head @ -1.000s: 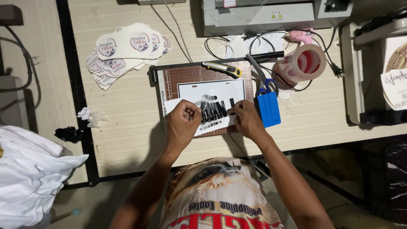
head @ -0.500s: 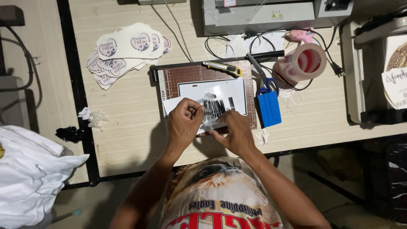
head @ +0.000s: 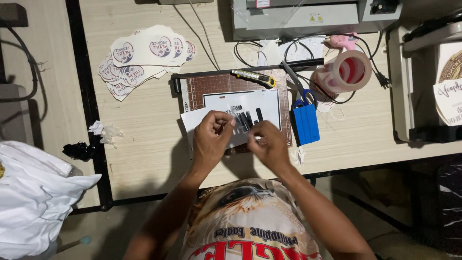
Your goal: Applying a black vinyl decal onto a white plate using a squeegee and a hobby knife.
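White vinyl-looking sheet (head: 240,113) with chunky black letter shapes on it is lying on the brown gridded cutting mat (head: 211,86), and both hands are working on its near edge. Left hand (head: 211,139) has its fingers curled shut, thumb and forefinger pinched on the sheet's near-left part. Right hand (head: 268,144) is also closed up, fingertips bunched together at the sheet's lower edge like they're picking at a small bit of film; can't tell exactly what's between them, too small.

My take on doing this kind of peeling well: keep the left hand pressing or pinching the sheet flat so it doesn't lift off the mat, and pull the picked bit back low and slow, nearly folded over itself, so the thin letter strokes don't tear or stretch.

Stuff around the mat: yellow and black utility knife (head: 253,77) lying on its far edge, blue plastic squeegee (head: 306,124) just beside its right side with blue-handled scissors (head: 296,86) touching it. Fat roll of clear tape (head: 344,72) further right, glossy and round. Stack of rounded printed stickers (head: 144,55) fanned out to the far left of the mat, smooth paper. Crumpled scraps (head: 98,132) well left of it, on the pale wood-grain tabletop (head: 144,159).
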